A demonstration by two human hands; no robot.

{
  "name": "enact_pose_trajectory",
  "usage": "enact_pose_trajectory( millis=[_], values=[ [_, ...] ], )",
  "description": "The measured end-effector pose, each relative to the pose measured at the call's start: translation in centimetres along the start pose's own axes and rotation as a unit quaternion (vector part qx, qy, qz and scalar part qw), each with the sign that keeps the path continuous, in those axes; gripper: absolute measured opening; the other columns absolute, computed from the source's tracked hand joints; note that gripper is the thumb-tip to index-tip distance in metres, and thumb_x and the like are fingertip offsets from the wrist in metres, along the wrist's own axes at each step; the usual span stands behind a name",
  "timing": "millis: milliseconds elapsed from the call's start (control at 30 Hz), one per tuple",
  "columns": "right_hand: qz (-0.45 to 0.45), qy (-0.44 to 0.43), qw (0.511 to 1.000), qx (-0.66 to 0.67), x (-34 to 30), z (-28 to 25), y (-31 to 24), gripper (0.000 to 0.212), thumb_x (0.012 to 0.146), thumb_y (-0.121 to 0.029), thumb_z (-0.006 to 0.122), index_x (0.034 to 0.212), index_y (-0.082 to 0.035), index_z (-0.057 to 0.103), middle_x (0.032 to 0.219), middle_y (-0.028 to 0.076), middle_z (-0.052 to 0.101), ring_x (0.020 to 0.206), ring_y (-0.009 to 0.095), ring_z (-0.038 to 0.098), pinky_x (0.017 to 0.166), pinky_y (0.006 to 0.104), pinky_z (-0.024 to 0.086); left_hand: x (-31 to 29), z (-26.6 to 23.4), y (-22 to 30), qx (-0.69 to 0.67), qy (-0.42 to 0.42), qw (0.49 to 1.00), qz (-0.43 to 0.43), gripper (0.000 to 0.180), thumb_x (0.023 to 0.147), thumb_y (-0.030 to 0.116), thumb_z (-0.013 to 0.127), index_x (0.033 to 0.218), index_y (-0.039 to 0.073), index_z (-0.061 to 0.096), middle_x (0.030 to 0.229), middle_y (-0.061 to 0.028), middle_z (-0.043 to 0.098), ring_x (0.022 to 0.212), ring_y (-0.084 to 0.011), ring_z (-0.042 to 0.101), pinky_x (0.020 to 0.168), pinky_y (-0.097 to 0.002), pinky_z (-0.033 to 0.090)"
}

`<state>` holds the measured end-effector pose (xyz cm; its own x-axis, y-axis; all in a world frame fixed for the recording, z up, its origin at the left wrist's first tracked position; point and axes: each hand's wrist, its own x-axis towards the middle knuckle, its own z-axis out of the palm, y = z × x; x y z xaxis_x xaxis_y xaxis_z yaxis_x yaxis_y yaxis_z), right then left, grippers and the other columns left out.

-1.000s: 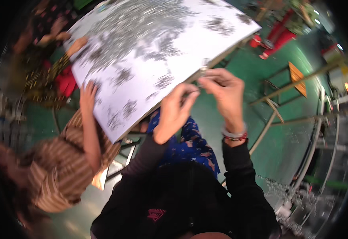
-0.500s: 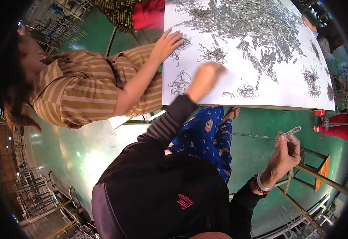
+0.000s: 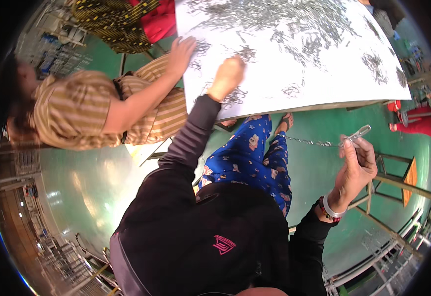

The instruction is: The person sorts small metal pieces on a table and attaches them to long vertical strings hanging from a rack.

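My left hand is over the white table, its fingers curled in beside a small pile of dark wire hooks. Slight blur covers the fingertips, and I cannot make out what, if anything, is in them. Off the table to the right, my right hand pinches a long silvery metal link with a slot through it. A thin metal chain stretches leftward from that hand over the green floor. More wire hooks lie under my left wrist, and another small cluster sits near the front edge.
A large heap of small metal links spreads over the far side of the table. At left a co-worker in a striped shirt rests a hand on the table's corner. A wooden-topped stool stands at right.
The view has shifted, so the table sits further left and higher. My left hand is now nearer the far hook pile. My right hand keeps hold of the metal link.
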<state>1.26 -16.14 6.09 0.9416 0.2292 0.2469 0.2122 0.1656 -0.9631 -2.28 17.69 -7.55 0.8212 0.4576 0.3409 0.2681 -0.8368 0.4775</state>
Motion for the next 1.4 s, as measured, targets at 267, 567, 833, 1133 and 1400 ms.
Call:
enact_pose_trajectory(
  millis=[267, 567, 833, 1133, 1400],
  values=[
    [-0.014, 0.005, 1.0, -0.007, 0.1, 1.8, 0.5, 0.015, 0.076, 0.006, 0.067, 0.09, 0.003, 0.063, 0.08, 0.007, 0.065, 0.071, 0.011, 0.061, 0.067, 0.0214, 0.048, -0.1, 5.7, 8.1, -0.092, -0.025, 0.995, 0.041, 0.008, 0.077, 0.009, 0.06, 0.083, 0.003, 0.061, 0.082, -0.0179, 0.061, 0.079, -0.0362, 0.06, 0.069, -0.0413, 0.048],
    [-0.032, -0.037, 0.998, -0.036, 0.4, 1.8, 0.2, 0.013, 0.076, -0.002, 0.07, 0.088, 0.001, 0.066, 0.077, 0.003, 0.064, 0.068, 0.006, 0.057, 0.061, 0.0197, 0.047, 4.0, 1.8, -10.1, 0.121, 0.011, 0.991, 0.05, 0.018, 0.078, 0.017, 0.058, 0.07, 0.001, 0.062, 0.07, -0.0202, 0.061, 0.07, -0.0346, 0.061, 0.063, -0.045, 0.047],
    [-0.025, -0.022, 0.999, -0.02, 0.8, -0.2, 0.6, 0.014, 0.073, 0.004, 0.071, 0.085, 0.004, 0.065, 0.078, 0.004, 0.063, 0.068, 0.007, 0.054, 0.061, 0.0195, 0.045, 3.1, 0.9, -6.3, 0.196, -0.063, 0.971, 0.125, 0.011, 0.086, 0.008, 0.048, 0.093, 0.0, 0.048, 0.089, -0.0187, 0.057, 0.084, -0.0372, 0.057, 0.069, -0.045, 0.048],
    [-0.027, -0.034, 0.999, -0.009, 2.0, -0.5, -0.3, 0.014, 0.074, 0.001, 0.071, 0.087, 0.004, 0.065, 0.077, 0.002, 0.063, 0.067, 0.004, 0.053, 0.059, 0.0183, 0.042, 10.5, -2.4, -4.0, 0.154, -0.127, 0.97, 0.137, 0.008, 0.081, 0.0, 0.049, 0.085, -0.001, 0.056, 0.078, -0.024, 0.061, 0.078, -0.0392, 0.061, 0.067, -0.0456, 0.048],
    [-0.055, -0.015, 0.998, 0.008, 2.5, -0.6, -0.5, 0.024, 0.076, 0.0, 0.07, 0.099, 0.002, 0.065, 0.078, 0.001, 0.062, 0.071, 0.005, 0.054, 0.062, 0.0189, 0.044, 13.0, -5.3, 2.0, 0.021, -0.134, 0.99, 0.021, 0.014, 0.087, 0.005, 0.052, 0.088, -0.006, 0.06, 0.069, -0.0139, 0.062, 0.061, -0.0182, 0.063, 0.051, -0.0294, 0.052]
  ],
)
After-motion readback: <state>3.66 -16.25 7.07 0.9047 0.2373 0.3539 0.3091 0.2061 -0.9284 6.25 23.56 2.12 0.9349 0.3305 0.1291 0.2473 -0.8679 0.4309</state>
